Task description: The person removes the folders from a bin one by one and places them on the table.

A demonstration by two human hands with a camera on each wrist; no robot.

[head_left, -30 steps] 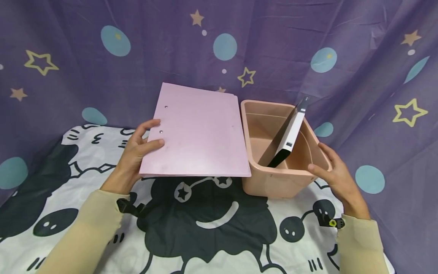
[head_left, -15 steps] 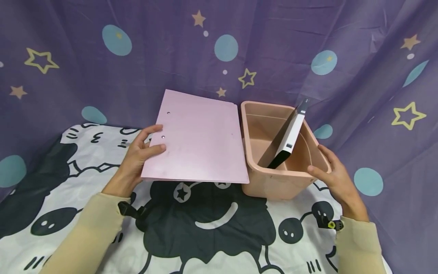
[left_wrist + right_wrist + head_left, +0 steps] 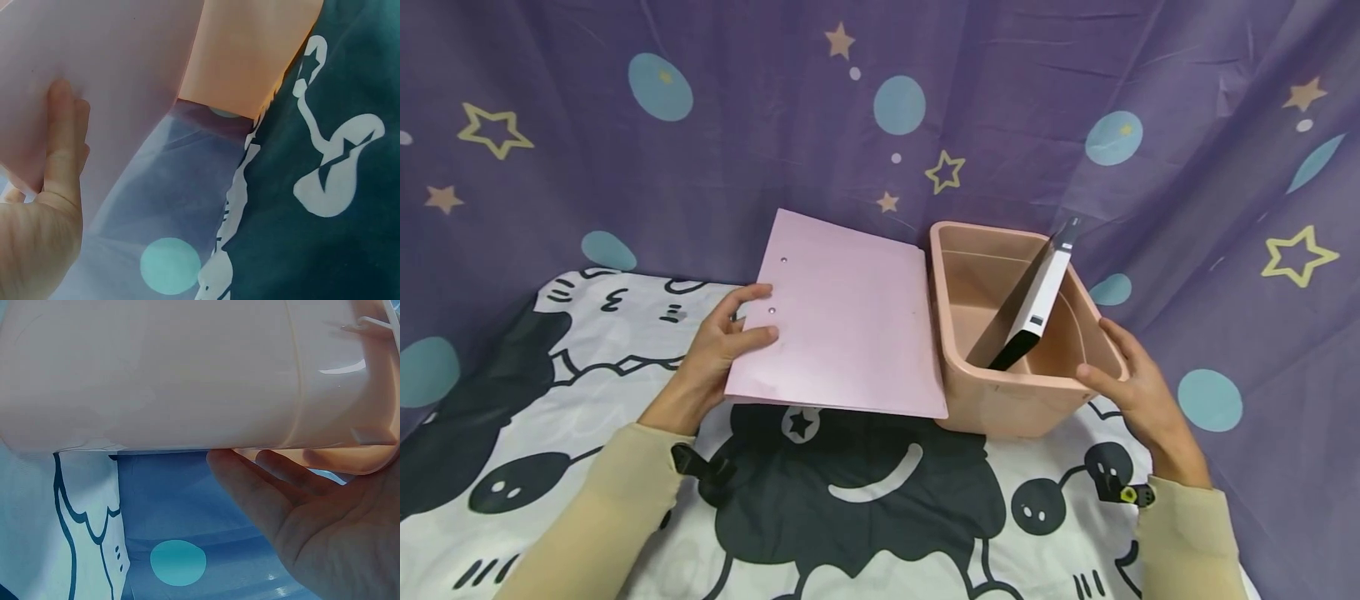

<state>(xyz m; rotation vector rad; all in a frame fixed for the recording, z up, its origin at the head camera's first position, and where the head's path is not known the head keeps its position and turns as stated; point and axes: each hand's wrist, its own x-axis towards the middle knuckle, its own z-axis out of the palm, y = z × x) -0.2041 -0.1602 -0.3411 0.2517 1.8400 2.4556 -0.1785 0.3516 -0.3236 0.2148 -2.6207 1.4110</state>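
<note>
the pink folder, near the back edge of the cloth, looks light and stiff, best held by its side, where the left hand pinches; the right hand grips the bin.

No text, number or brand can be read. On the white-edged black object in the peach bin, at three o'clock in the head view, a small dark mark is shown near the seven-o'clock end; it is too small to be deciphered.
</note>
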